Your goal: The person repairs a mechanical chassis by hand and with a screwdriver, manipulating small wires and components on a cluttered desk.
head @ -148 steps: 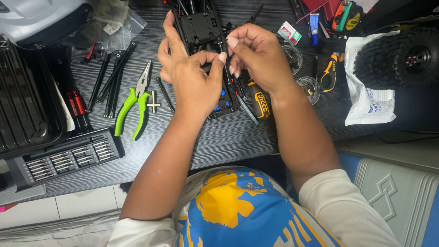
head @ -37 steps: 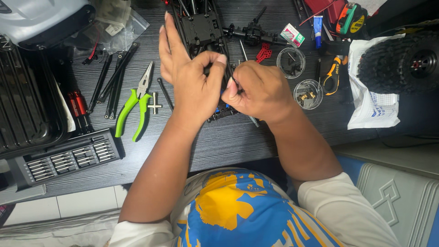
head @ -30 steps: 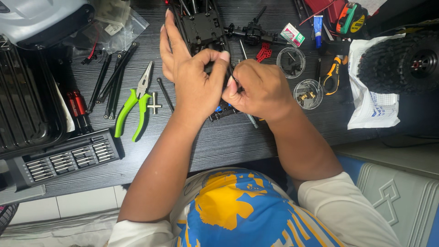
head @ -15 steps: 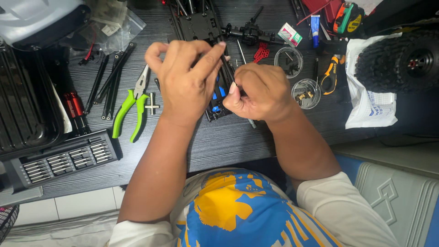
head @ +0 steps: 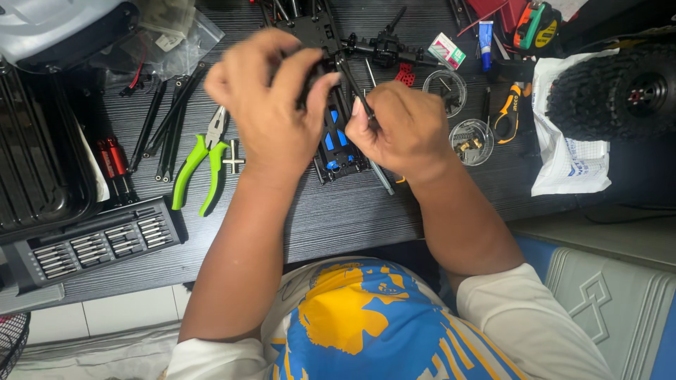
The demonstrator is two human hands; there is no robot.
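A black model-car chassis [head: 336, 134] with blue parts lies lengthwise on the dark table [head: 338, 211] in front of me. My left hand [head: 267, 105] is curled over the chassis's left side and grips it. My right hand [head: 405, 130] is closed on a thin black screwdriver [head: 350, 77], its shaft angled up and left into the chassis near my left thumb. The part under the tip is hidden by my fingers.
Green-handled pliers [head: 201, 165] and a small cross wrench [head: 232, 156] lie left of the chassis, beside several black rods [head: 169, 119]. A bit set tray [head: 98, 243] sits at front left. Two small glass dishes [head: 470, 141], orange cutters [head: 508, 112] and a knobbly tyre [head: 620, 88] lie right.
My left hand has closed from spread fingers into a grip over the chassis and shifted slightly left. The chassis has come nearer, showing its blue parts. My right hand keeps the screwdriver.
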